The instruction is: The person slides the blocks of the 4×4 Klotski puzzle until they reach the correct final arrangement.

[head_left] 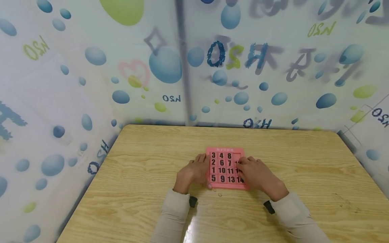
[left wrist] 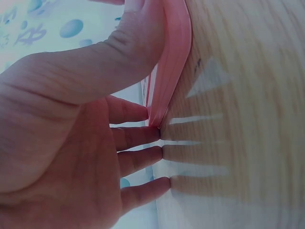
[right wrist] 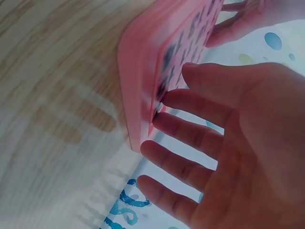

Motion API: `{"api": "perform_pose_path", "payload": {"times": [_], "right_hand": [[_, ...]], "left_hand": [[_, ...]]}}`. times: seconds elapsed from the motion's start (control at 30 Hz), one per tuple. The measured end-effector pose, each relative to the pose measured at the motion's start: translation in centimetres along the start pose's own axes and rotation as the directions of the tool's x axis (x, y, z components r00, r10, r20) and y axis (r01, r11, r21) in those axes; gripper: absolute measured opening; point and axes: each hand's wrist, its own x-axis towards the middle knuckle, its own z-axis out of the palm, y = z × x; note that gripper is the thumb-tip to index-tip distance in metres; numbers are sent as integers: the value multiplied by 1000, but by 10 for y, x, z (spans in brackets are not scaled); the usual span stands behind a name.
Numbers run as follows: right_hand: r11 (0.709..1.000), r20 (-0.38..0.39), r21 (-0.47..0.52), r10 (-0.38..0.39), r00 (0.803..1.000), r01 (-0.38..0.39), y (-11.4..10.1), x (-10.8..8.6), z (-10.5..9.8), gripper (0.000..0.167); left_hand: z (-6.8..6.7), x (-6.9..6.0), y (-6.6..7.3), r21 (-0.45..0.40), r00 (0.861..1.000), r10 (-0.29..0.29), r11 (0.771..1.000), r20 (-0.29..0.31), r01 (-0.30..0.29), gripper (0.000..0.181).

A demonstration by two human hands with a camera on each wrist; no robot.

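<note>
A pink sliding-number puzzle [head_left: 227, 185] lies flat on the wooden table, black numbers on its tiles and an empty slot in the top right corner. Along its left edge rests my left hand [head_left: 199, 169]; in the left wrist view the thumb and spread fingers of that hand [left wrist: 81, 129] lie against the pink side [left wrist: 174, 62]. Over the right-hand column is my right hand [head_left: 255, 172], covering part of some tiles. The right wrist view shows fingertips of this hand [right wrist: 214, 138] touching the tile face near the frame [right wrist: 138, 71], its fingers slightly bent and holding nothing.
The wooden table [head_left: 130, 202] reaches back to a wall covering [head_left: 194, 84] printed with blue and green drops and letters. Small marks [head_left: 220, 194] show on the tabletop just in front of the puzzle. Dark bands are at both wrists.
</note>
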Motion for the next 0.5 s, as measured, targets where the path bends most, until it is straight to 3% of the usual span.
{"api": "perform_pose_path", "payload": {"times": [0.23,0.5], "right_hand": [[998,-40,48,38,998,-36,-3,8,1,34],[999,-7,36,27,1000,-27,-12,25,4,43]], "left_hand": [[0,0,0,-9,1000,-8,1000,3,8,120],[0,0,0,-2,1000,1,1000,-4,-1,119]]}}
